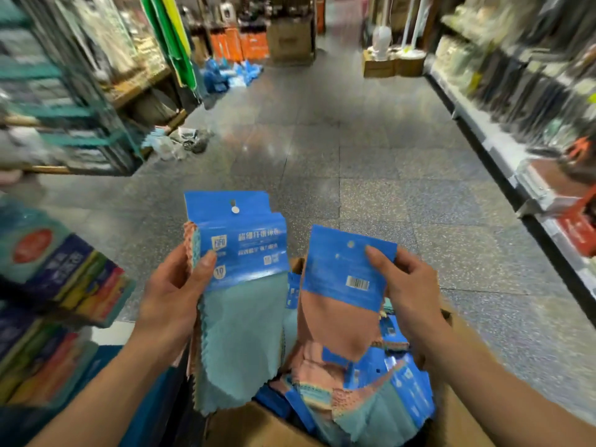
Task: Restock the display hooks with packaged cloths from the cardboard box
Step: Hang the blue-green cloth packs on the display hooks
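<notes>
My left hand grips a stack of packaged cloths with blue header cards; the front one is light blue, and pink ones show behind it. My right hand holds a single packaged pink cloth by its blue card, barcode side facing me. Both are held above the open cardboard box at the bottom of the view, which contains several more blue and pink cloth packs. No display hook can be made out clearly.
A tiled aisle floor runs ahead. Blurred shelves of goods line the right side. On the left are a rack of hanging goods and colourful packs. Boxes and blue bags sit at the far end.
</notes>
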Demonstrator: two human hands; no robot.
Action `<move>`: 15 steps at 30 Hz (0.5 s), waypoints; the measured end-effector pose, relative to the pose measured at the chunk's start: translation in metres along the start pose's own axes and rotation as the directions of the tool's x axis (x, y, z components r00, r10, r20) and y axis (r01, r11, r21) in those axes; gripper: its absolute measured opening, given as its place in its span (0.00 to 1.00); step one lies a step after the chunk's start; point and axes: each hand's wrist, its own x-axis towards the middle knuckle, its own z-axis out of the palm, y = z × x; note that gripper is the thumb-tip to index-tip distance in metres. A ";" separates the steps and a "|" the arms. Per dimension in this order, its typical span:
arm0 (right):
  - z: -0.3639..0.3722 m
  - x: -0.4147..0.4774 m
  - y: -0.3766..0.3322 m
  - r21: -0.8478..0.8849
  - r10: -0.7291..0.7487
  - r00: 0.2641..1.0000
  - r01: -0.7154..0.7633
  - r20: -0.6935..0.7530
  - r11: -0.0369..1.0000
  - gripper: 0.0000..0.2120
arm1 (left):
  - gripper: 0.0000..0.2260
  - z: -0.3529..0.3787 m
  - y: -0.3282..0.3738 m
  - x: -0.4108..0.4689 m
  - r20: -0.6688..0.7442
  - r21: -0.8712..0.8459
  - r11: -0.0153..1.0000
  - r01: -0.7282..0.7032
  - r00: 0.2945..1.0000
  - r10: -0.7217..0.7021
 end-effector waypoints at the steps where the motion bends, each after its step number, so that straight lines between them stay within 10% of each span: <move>1: 0.002 -0.002 -0.018 0.006 -0.007 1.000 0.007 0.019 1.000 0.05 | 0.16 -0.001 0.012 -0.006 -0.020 -0.001 1.000 -0.009 1.000 0.009; 8: 0.028 -0.029 -0.126 0.021 -0.096 0.981 0.094 0.167 0.995 0.10 | 0.31 -0.013 0.086 -0.044 -0.124 -0.001 0.999 -0.054 0.991 0.054; 15: 0.084 -0.062 -0.206 -0.043 -0.251 0.929 0.273 0.273 0.961 0.14 | 0.13 -0.036 0.168 -0.079 -0.209 -0.051 0.986 -0.157 0.967 0.143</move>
